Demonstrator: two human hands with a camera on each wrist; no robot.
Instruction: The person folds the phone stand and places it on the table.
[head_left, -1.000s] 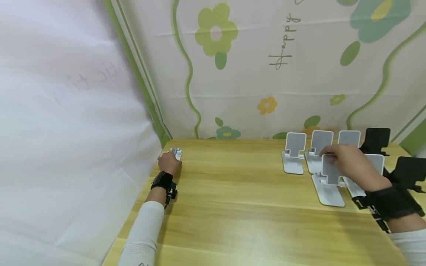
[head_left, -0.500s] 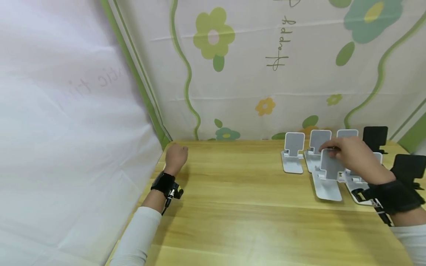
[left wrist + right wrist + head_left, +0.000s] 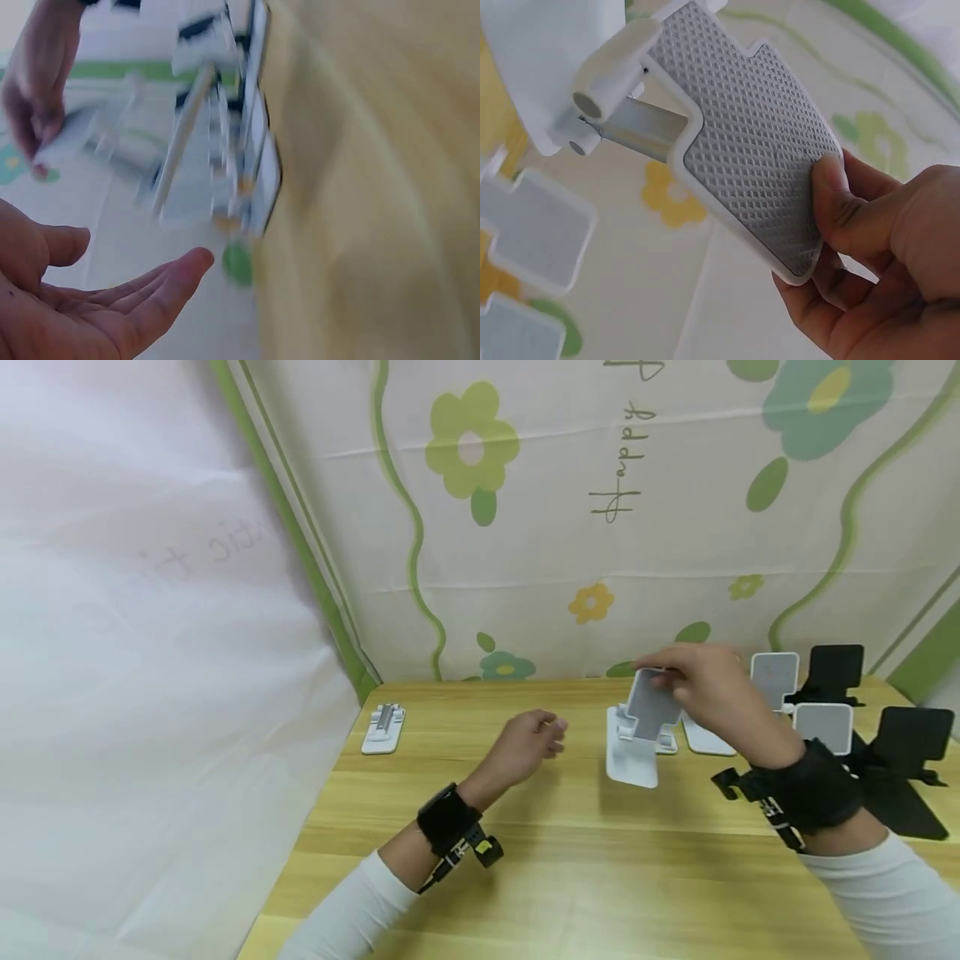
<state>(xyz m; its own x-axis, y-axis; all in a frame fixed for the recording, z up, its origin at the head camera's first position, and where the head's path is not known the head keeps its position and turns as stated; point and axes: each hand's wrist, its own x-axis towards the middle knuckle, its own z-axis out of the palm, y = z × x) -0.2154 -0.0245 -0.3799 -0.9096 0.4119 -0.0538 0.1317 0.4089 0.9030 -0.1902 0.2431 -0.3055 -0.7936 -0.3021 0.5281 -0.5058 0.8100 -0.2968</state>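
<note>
My right hand point(image 3: 705, 689) pinches the top edge of a white phone stand point(image 3: 632, 760) with a grey textured pad, thumb on the pad and fingers behind. In the right wrist view the stand's pad point(image 3: 750, 142) shows unfolded, with its hinge and base at the upper left. The held stand hangs over the table in front of other white stands. To its left, my left hand point(image 3: 525, 747) is above the table with fingers apart and holding nothing; the left wrist view shows its fingers point(image 3: 161, 300) extended. A folded white phone stand point(image 3: 383, 729) lies at the table's far left corner.
Several white stands, one with its pad at the back point(image 3: 775, 679) and another nearer point(image 3: 822, 727), stand on the right of the wooden table point(image 3: 570, 877). Black phone stands point(image 3: 915, 739) are beyond them. A flowered curtain point(image 3: 525, 543) borders the table's back.
My right hand has lifted the white stand and carried it left. The left hand has let go of the folded stand at the far left and moved right toward the middle.
</note>
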